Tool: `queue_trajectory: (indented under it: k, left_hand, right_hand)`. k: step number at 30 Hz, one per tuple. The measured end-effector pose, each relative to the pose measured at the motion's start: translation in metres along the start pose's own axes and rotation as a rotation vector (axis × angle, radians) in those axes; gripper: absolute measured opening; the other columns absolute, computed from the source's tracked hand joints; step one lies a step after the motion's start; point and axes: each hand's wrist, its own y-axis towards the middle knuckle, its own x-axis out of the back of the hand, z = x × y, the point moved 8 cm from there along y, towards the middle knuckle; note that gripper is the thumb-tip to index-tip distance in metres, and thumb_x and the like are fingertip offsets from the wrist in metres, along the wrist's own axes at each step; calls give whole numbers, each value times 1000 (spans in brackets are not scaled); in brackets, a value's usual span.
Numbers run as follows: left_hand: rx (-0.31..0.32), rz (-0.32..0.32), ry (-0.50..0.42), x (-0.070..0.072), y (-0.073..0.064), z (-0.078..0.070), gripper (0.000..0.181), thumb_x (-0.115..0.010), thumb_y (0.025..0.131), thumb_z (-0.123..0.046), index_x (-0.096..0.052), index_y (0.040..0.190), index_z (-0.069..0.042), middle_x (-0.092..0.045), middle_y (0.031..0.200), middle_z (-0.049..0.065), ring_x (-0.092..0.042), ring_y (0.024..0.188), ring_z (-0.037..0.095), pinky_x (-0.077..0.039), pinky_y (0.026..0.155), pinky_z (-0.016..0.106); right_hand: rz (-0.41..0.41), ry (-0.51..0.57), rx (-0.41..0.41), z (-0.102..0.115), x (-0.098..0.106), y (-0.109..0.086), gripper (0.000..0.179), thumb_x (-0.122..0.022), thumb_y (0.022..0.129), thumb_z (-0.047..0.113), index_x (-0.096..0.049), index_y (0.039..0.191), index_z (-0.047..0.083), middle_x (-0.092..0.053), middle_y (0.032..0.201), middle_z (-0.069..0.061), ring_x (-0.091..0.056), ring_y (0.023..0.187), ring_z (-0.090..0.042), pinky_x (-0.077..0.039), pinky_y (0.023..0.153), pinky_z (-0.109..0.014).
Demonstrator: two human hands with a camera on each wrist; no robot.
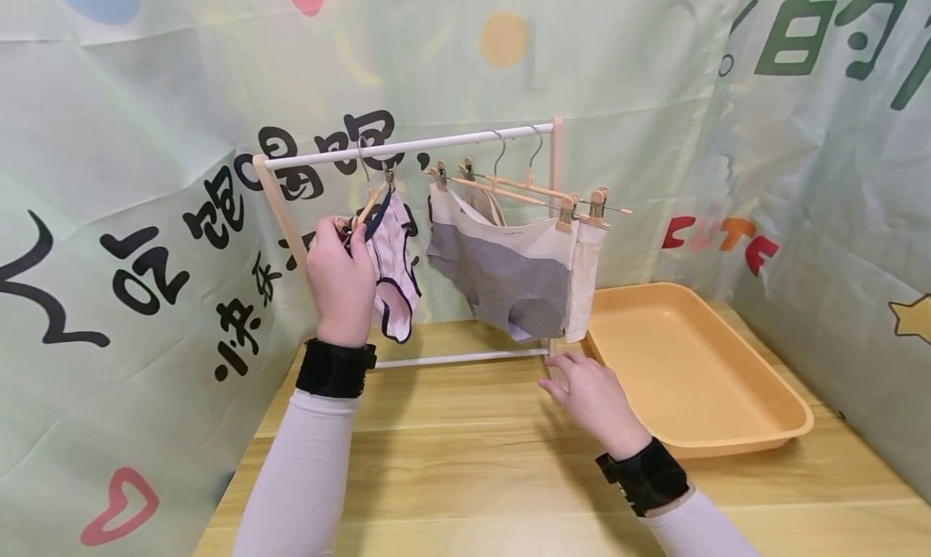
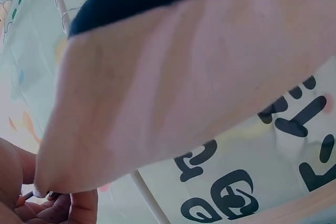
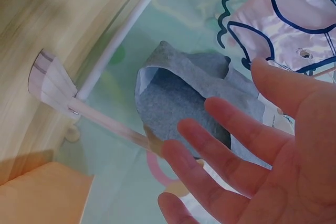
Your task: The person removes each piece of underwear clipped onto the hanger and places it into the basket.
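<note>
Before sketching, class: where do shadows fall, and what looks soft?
Head view: shadows on the wooden table beside the right hand; left wrist view: pink underwear looms close to the lens, softly blurred; right wrist view: shadow beside the orange tray.

Near end of hanger (image 1: 372,203) hidden by left fingers (image 1: 325,235), tray (image 3: 44,193) cut off in right-wrist view

Left hand (image 1: 339,286): one, raised, back shown in the head view, fingers (image 1: 326,232) and thumb (image 1: 360,246) bent in a pinch. Left forearm (image 1: 301,468): one, pale-sleeved, angled upward, black band (image 1: 333,369) at wrist. Right hand (image 1: 592,399): one, lower, fingers (image 3: 252,129) apart, loosely extended (palm visible in the right wrist view). Right forearm (image 1: 694,526): one, pale-sleeved, diagonal, likewise banded.
</note>
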Motion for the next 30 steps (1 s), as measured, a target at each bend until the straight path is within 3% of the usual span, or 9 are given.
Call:
queue_trajectory:
  k: [17, 30]
  left_hand:
    - [-65, -61, -30, 19, -9, 2, 28, -58, 93, -22, -57, 102, 5, -63, 93, 24, -59, 87, 37, -49, 75, 52]
    - [-53, -79, -49, 23, -23, 10, 30, -57, 94, -23, -56, 103, 5, -62, 93, 25, -57, 85, 35, -49, 73, 51]
  right_hand:
    - [-6, -6, 4, -1, -4, 0, 36, -72, 82, 35, -70, 105, 8, -68, 99, -15, -65, 79, -30, -54, 60, -49]
    - [-3, -11, 4, -2, -5, 0, 36, -72, 82, 35, -70, 105, 8, -69, 101, -15, -65, 80, -31, -54, 60, -49]
